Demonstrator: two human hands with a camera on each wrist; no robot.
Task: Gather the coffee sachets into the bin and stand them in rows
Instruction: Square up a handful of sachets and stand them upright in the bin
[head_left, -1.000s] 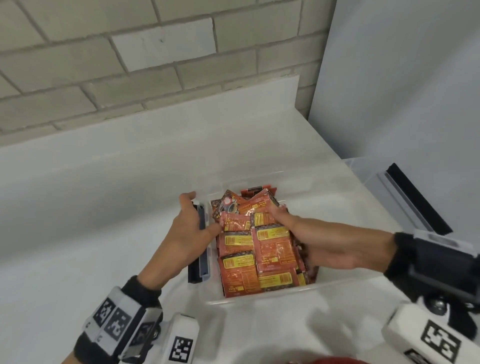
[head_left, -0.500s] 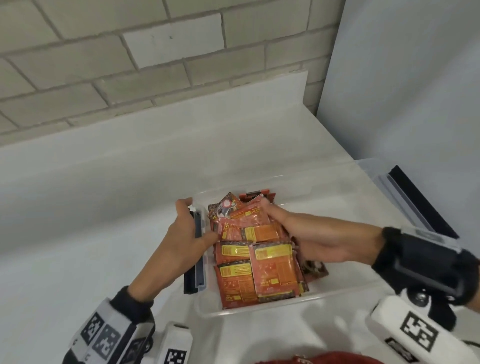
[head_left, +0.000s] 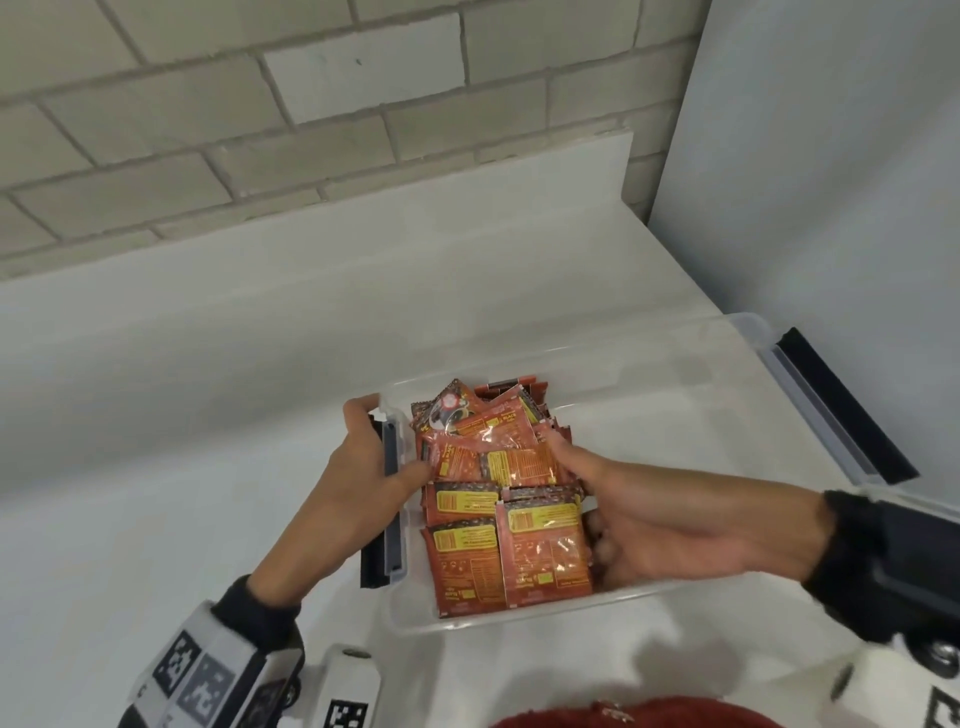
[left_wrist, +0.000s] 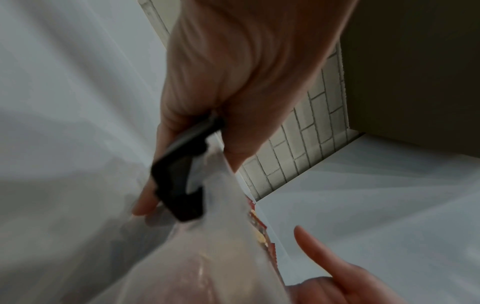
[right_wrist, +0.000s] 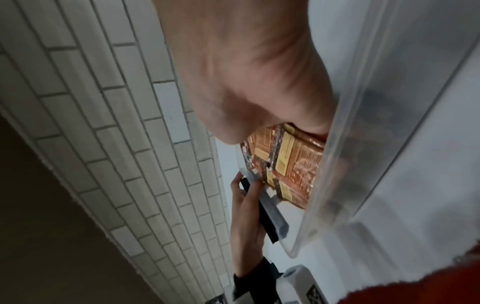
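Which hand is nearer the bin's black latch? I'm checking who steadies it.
Left. The left hand grips the black latch on the bin's left end; the right hand is inside, against the sachets.

- The sachets (head_left: 506, 499) packed the left end of the bin (head_left: 519, 618), rising close to its rim
- The left hand (head_left: 358, 488) gripped the left latch (head_left: 387, 519), blocking that side
- The right hand (head_left: 670, 530) lay across the bin's middle, against the sachets
- The bin's right part stood bare, open from above
- A wall (head_left: 831, 208) rose close behind the bin's right end
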